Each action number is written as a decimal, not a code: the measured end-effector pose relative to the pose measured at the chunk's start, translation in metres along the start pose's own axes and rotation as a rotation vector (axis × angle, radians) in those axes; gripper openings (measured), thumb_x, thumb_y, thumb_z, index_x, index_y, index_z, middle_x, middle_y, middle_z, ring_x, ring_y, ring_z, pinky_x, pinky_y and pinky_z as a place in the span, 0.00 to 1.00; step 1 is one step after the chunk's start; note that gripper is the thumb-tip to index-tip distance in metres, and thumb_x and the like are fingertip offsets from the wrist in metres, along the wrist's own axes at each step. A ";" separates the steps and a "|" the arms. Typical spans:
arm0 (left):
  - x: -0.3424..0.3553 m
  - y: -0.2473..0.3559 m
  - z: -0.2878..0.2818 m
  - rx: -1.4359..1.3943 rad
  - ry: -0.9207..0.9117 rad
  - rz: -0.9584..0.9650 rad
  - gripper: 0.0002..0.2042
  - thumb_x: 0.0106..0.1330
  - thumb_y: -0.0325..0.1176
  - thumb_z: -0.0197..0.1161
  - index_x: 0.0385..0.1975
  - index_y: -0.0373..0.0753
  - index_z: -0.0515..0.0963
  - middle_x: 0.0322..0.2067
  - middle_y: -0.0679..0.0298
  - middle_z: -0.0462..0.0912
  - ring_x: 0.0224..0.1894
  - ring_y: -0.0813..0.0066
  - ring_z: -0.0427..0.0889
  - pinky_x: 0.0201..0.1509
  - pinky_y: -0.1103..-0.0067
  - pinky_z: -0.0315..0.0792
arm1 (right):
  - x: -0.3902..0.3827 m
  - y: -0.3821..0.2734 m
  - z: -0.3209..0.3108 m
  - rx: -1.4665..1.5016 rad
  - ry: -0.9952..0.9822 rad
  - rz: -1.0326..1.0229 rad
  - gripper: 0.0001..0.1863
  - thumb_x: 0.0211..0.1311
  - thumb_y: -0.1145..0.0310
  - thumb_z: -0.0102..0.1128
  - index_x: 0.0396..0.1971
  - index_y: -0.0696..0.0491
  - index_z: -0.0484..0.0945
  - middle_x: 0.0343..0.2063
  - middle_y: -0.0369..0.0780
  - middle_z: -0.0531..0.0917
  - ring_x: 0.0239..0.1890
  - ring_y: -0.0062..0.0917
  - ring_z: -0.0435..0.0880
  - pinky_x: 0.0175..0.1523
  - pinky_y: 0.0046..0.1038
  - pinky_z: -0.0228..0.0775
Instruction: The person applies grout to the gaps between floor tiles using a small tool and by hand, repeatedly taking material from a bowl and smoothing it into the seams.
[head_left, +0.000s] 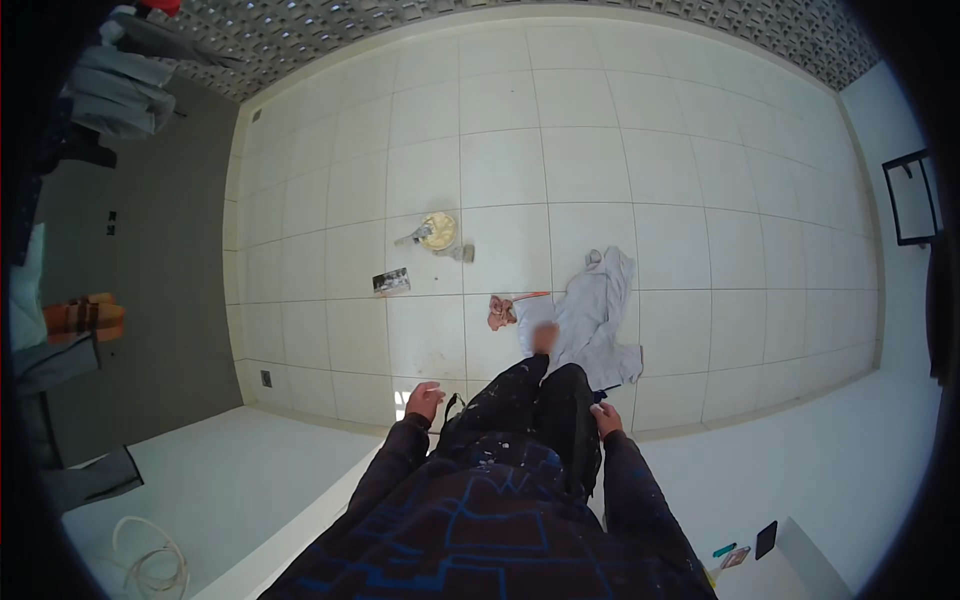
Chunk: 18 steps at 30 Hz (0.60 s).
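My left hand (426,401) hangs beside my left thigh, its fingers apart and nothing visible in them. By my right thigh is my right hand (606,419), fingers curled together; a small pale spot shows at the fingertips, too small to name. A grey cloth (595,310) lies crumpled on the tiles ahead of my legs, my blurred bare foot (544,336) at its left edge. Left of the foot are a pinkish crumpled rag (501,313) and a thin orange stick (532,295). Farther off stands a round tub (438,231) of cream-coloured paste, with tools beside it.
A small dark-and-white box (391,281) rests on the tiled floor (660,160). Clothes (120,90) hang along the grey left wall. A coiled pale hose (155,565) is at lower left; a black phone-like slab (766,539) lies on a ledge at lower right.
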<state>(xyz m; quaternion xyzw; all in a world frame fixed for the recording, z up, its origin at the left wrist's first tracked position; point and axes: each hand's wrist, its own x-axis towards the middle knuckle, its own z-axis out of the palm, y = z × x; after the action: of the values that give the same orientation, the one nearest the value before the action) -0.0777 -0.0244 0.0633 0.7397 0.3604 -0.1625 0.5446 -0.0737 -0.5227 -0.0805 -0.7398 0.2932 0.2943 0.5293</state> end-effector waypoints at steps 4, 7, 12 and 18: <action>0.021 0.080 0.028 -0.066 -0.088 0.002 0.16 0.69 0.32 0.58 0.55 0.34 0.74 0.42 0.54 0.86 0.47 0.67 0.85 0.55 0.75 0.76 | -0.006 -0.120 0.014 0.088 -0.390 0.145 0.45 0.63 0.36 0.60 0.66 0.61 0.69 0.60 0.51 0.77 0.62 0.38 0.76 0.66 0.35 0.65; 0.030 0.132 0.058 0.014 -0.097 -0.019 0.17 0.69 0.33 0.60 0.56 0.36 0.74 0.43 0.54 0.86 0.48 0.66 0.85 0.55 0.75 0.76 | 0.067 -0.127 0.001 -0.220 -0.447 0.138 0.46 0.64 0.35 0.57 0.64 0.64 0.70 0.58 0.50 0.79 0.60 0.36 0.78 0.64 0.35 0.67; -0.001 0.053 0.053 0.072 -0.098 -0.385 0.31 0.73 0.59 0.52 0.62 0.37 0.70 0.54 0.49 0.80 0.60 0.60 0.76 0.64 0.71 0.67 | 0.135 -0.183 0.033 -0.540 -0.420 0.142 0.36 0.61 0.44 0.65 0.54 0.64 0.77 0.49 0.53 0.84 0.53 0.40 0.83 0.59 0.36 0.72; 0.032 0.030 0.013 0.060 0.098 -0.485 0.30 0.73 0.59 0.51 0.60 0.37 0.68 0.51 0.50 0.80 0.56 0.60 0.78 0.64 0.72 0.67 | 0.245 -0.236 0.080 -0.696 -0.215 -0.035 0.22 0.59 0.64 0.64 0.50 0.60 0.80 0.43 0.49 0.86 0.46 0.35 0.86 0.52 0.34 0.77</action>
<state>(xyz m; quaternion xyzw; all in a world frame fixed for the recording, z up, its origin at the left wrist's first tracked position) -0.0325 -0.0297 0.0592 0.6543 0.5484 -0.2630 0.4494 0.2530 -0.4131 -0.1405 -0.8453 0.1057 0.4434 0.2786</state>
